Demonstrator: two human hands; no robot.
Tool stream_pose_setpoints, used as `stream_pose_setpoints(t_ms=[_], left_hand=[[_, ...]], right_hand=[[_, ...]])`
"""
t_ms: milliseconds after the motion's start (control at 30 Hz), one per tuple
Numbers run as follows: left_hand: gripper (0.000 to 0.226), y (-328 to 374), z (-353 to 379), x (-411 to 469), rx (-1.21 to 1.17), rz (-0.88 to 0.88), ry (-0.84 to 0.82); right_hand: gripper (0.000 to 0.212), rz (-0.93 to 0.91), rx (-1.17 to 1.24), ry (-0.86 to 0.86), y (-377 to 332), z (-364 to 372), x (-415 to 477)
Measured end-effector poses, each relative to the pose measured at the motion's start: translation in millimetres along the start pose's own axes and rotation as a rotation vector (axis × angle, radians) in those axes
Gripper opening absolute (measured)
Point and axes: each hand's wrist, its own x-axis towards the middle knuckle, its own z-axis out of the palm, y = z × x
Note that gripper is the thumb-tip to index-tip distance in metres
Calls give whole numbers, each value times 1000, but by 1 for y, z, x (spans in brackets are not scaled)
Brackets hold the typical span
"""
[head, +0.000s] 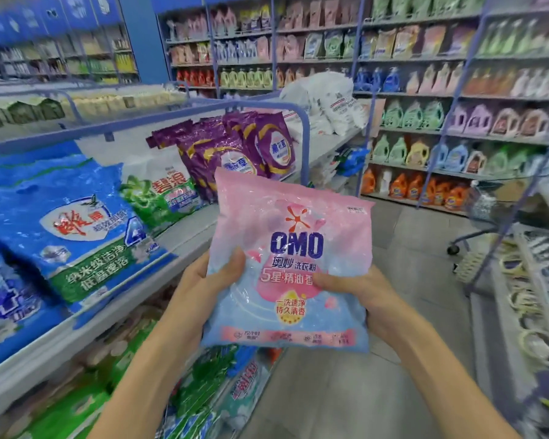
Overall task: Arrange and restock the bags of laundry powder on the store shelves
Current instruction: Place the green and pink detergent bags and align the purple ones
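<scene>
Both hands, left hand (pixel 200 280) and right hand (pixel 362 296), gripped one pink OMO bag (pixel 292 255) upright, thumbs in front.

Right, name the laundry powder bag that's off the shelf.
The pink plastic OMO bag, gripped by left hand and right hand; blue bag, green bag and purple bags lie shelved.

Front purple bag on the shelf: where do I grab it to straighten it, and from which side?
Take the front purple bag by its top seam, coming from above on the aisle side. It stands nearly upright, more purple bags are packed at its left and the blue rail post is close on its right, so the top edge looks freest.
</scene>
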Motion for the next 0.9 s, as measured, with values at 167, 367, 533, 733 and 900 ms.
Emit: stream_pose_setpoints(t_ms=[167,367,533,733,900], left_hand=[[26,-9,52,91,-15,-23,-53],[38,-38,127,207,22,-18,-75],[37,-56,195,285,29,-23,-61],[43,-70,260,368,-30,-41,6],[37,-77,294,439,-40,-43,63]], right_hand=[[54,-38,18,75,-26,-63,53],[49,-9,45,176,-61,-160,126],[50,6,21,151,-96,-245,189],[61,-1,-12,66,-139,-329,271],[54,23,-11,43,-162,-376,345]])
